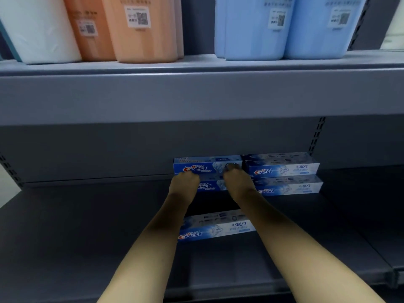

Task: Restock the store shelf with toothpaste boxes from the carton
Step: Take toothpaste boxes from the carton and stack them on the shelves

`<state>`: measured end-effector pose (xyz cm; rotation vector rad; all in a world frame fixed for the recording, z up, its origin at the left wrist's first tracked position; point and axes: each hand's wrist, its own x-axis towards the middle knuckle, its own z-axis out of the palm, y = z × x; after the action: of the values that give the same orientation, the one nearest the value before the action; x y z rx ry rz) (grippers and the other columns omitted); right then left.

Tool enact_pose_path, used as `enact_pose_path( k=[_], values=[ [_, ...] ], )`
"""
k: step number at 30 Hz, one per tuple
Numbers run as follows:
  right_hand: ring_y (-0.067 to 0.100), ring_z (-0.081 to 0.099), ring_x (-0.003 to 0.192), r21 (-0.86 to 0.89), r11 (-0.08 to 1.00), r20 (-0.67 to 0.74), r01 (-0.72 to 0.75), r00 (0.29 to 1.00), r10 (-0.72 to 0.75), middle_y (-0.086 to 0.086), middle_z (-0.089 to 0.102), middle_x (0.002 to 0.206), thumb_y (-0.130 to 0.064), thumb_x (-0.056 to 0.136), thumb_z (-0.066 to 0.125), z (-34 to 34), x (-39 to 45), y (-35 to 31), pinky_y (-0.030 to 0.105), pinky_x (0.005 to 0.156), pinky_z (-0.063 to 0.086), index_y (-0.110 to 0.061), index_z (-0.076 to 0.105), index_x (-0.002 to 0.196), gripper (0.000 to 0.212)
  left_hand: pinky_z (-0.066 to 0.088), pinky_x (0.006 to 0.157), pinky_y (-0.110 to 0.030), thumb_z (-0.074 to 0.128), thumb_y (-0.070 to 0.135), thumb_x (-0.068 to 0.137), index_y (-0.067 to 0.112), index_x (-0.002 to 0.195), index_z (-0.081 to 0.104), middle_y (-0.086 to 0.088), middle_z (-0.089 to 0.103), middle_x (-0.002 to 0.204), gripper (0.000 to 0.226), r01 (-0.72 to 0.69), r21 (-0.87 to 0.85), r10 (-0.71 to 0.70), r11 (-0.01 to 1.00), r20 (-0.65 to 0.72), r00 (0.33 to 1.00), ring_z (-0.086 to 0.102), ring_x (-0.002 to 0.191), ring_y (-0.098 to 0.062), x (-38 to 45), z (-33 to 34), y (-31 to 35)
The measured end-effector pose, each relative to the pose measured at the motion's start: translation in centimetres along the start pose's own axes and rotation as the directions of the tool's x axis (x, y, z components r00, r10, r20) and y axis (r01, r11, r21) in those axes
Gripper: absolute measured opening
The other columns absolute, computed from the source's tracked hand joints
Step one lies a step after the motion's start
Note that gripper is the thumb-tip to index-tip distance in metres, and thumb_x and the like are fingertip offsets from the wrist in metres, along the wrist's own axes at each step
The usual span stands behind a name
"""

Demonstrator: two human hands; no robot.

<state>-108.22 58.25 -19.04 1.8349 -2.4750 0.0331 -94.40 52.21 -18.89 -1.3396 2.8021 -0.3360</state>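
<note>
Both hands reach to the back of the shelf [87,226], where two toothpaste boxes are stacked. The left hand [184,182] and right hand [237,182] rest against the front of the left stack [207,171]; fingers look curled onto the top box, though the dim view makes it hard to say whether they clamp it or merely press. That box lies with its long axis sideways, along the shelf's back wall, directly ahead of both hands. Just right of it sits a second stack [284,173]. Nearer the shelf's front edge, between the forearms, lies a loose box [216,228].
</note>
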Motion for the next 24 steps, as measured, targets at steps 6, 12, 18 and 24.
enact_pose_path(
  k=[6, 12, 18, 24],
  values=[
    [0.029, 0.042, 0.126, 0.026, 1.0, -0.002, -0.014, 1.0, 0.014, 0.018, 0.038, 0.138, -0.009, 0.094, 0.051, -0.5, -0.3, -0.4, 0.037, 0.097, 0.047, 0.002, 0.044, 0.133, 0.041, 0.05, 0.089, -0.037, 0.045, 0.006, 0.097, 0.003, 0.114, 0.059, -0.016, 0.059, 0.119, 0.023, 0.045, -0.095, -0.045, 0.995, -0.007, 0.999, 0.06, 0.107, -0.03, -0.3, -0.1, 0.5],
    [0.029, 0.041, 0.122, 0.048, 0.998, -0.084, 0.027, 0.996, -0.023, 0.015, 0.043, 0.13, -0.027, 0.095, 0.051, -1.5, -1.6, 0.0, 0.038, 0.098, 0.042, -0.004, 0.059, 0.124, 0.038, 0.044, 0.093, -0.032, 0.046, 0.026, 0.097, 0.01, 0.119, 0.06, -0.008, 0.063, 0.117, 0.031, -0.26, -0.285, 0.213, 0.923, -0.186, 0.959, 0.055, 0.11, -0.022, -1.9, -0.2, 0.9],
    [0.025, 0.054, 0.098, 0.27, 0.948, 0.017, 0.17, 0.983, -0.181, 0.007, 0.054, 0.1, -0.021, 0.092, 0.053, -2.6, -4.2, 0.8, 0.035, 0.082, 0.047, -0.011, 0.068, 0.097, 0.019, 0.048, 0.067, -0.035, 0.039, 0.04, 0.099, 0.007, 0.069, 0.059, -0.006, 0.053, 0.06, 0.049, -0.336, -0.364, 0.309, 0.869, -0.133, 0.942, 0.052, 0.059, -0.019, -4.1, -1.5, 1.3],
    [0.014, 0.05, 0.058, 0.377, 0.895, 0.014, 0.238, 0.965, -0.263, 0.0, 0.05, 0.058, -0.027, 0.093, 0.054, -2.5, -7.2, 1.7, 0.028, 0.061, 0.037, -0.014, 0.052, 0.058, 0.037, 0.034, 0.051, -0.027, 0.039, 0.069, 0.085, 0.012, 0.058, 0.055, 0.0, 0.049, 0.05, 0.065, -0.305, -0.306, 0.313, 0.902, -0.025, 0.949, 0.042, 0.046, -0.013, -7.3, -2.3, 0.4]
  ],
)
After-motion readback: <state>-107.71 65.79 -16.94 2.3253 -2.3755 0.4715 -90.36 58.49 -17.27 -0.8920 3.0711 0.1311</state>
